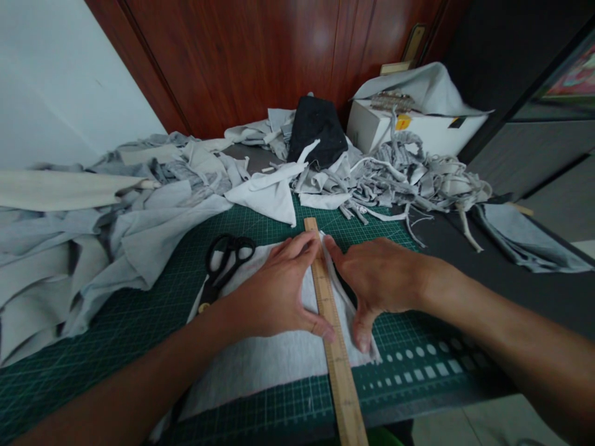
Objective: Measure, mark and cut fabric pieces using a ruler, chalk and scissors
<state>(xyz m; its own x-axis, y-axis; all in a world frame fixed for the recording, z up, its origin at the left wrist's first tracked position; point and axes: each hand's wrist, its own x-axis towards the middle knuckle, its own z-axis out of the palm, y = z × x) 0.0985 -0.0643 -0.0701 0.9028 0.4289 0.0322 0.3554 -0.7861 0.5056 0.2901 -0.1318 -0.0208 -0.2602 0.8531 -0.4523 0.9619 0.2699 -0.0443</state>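
Observation:
A light grey piece of cloth (260,365) lies flat on the green cutting mat (130,316). Across its right part runs a wooden ruler (341,365), whose near end sticks out past the mat's front edge. My left hand (283,285) presses on the ruler, thumb and fingers spread along it. On the cloth's right edge, beside the ruler, rests my right hand (381,279), its thumb and fingers apart and touching the fabric. Black-handled scissors (230,257) lie on the cloth's left side, their blades hidden behind my left forearm.
Heaped grey fabric (139,235) covers the left side. Cut strips and scraps (372,176) pile up at the back, around a black cloth bundle (318,130). A white box (427,133) stands back right, before a wooden door (260,62). Folded grey cloth (530,238) lies far right.

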